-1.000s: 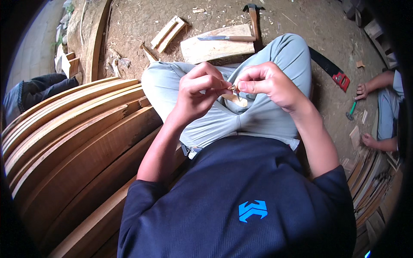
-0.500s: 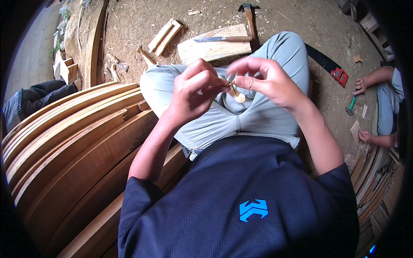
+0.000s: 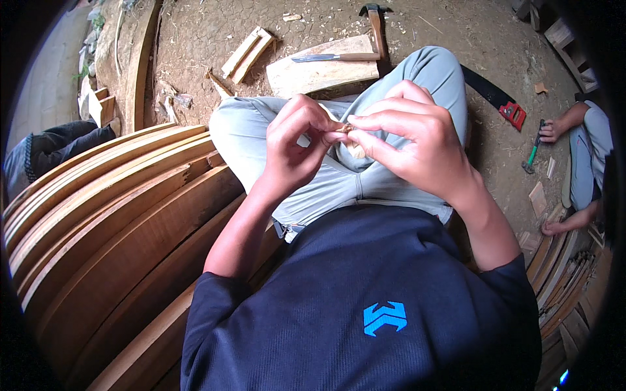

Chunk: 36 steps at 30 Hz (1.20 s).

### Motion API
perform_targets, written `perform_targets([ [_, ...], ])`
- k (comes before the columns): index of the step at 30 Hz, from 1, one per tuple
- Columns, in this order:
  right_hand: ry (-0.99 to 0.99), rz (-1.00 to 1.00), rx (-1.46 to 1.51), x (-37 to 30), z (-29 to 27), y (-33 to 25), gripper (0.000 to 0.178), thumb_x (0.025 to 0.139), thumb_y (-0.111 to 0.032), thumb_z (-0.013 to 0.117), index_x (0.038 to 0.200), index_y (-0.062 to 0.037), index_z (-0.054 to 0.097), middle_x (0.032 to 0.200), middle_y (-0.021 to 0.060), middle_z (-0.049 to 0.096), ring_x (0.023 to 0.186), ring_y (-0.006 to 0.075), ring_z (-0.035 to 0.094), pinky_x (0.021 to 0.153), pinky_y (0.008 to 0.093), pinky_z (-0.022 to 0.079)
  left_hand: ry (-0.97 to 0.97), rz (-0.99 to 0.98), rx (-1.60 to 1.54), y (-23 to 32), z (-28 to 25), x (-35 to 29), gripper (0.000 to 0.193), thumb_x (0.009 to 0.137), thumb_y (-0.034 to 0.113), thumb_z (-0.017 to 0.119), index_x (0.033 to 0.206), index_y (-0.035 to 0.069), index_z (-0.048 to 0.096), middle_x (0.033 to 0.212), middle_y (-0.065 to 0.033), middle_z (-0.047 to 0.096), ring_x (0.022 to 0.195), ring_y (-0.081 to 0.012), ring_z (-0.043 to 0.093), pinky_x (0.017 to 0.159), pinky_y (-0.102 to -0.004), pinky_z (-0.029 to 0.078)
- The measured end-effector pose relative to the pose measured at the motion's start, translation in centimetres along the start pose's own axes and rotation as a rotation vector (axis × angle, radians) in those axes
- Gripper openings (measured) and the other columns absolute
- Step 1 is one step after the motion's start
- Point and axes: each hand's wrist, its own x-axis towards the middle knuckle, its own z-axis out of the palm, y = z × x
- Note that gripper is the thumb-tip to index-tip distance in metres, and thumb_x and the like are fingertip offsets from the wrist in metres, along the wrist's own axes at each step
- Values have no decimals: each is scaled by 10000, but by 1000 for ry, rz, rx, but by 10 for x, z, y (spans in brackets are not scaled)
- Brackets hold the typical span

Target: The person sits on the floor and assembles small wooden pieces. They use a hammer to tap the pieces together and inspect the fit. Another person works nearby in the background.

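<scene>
A: How are the two hands standing?

B: They are meeting in front of the body, above the lap of the grey trousers (image 3: 316,179). The left hand (image 3: 293,133) is curling inward, its thumb and forefinger pinching a small brown piece (image 3: 345,128) from the left.

A: And the other one?

B: The right hand (image 3: 414,133) is reaching in from the other side, knuckles up. Its thumb and forefinger are closing on the same piece, while the remaining fingers are bending loosely behind. Both elbows are bending outward, and the forearms are slanting in toward each other.

A: What is the piece looking like?

B: It is showing as a tiny, rough, brownish bit, mostly hidden by the fingertips; I cannot tell its full shape or what it is.

A: Anything just beneath it?

B: A pale piece of wood (image 3: 356,150) is showing right below the fingertips, smooth and light yellow, its upper part being covered by the hands. I cannot tell whether the two are joining.
</scene>
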Motion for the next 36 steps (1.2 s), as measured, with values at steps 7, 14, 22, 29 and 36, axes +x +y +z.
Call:
perform_targets([
  [7, 80, 246, 246, -2, 2, 7, 95, 807, -115, 740, 860, -41, 713, 801, 70, 700, 772, 173, 636, 714, 298, 487, -65, 99, 35, 3, -7, 2, 175, 771, -16, 789, 781, 14, 617, 794, -64, 608, 737, -171, 595, 618, -282, 479],
  [14, 537, 438, -256, 8, -27, 67, 355, 895, -147, 702, 1240, -75, 657, 1079, 43, 701, 815, 85, 610, 683, 242, 479, -74, -34, -13, 6, -8, 1, 104, 812, 25, 772, 876, 23, 689, 833, -50, 632, 731, -120, 593, 569, -245, 463],
  [22, -40, 117, 98, 4, -23, -13, 244, 823, -96, 731, 1052, -15, 714, 937, 111, 700, 799, 231, 639, 734, 323, 506, -55, -27, 35, 8, -2, 0, 137, 770, 3, 789, 888, 55, 742, 810, -38, 644, 710, -127, 616, 566, -264, 486],
  [29, -110, 19, 27, -1, -10, -10, 114, 791, -77, 721, 879, -5, 706, 818, 124, 692, 786, 294, 632, 741, 375, 511, -78, 25, 160, 12, -3, 1, 191, 708, -4, 806, 868, 93, 768, 775, -22, 648, 704, -138, 642, 592, -279, 503],
  [36, -306, 543, 401, -1, -10, -15, 98, 889, -87, 646, 872, 7, 669, 788, 94, 677, 751, 125, 626, 696, 294, 500, -120, 61, 151, 8, -5, -4, 195, 710, -18, 802, 870, 90, 776, 763, -29, 667, 704, -143, 671, 611, -273, 538],
])
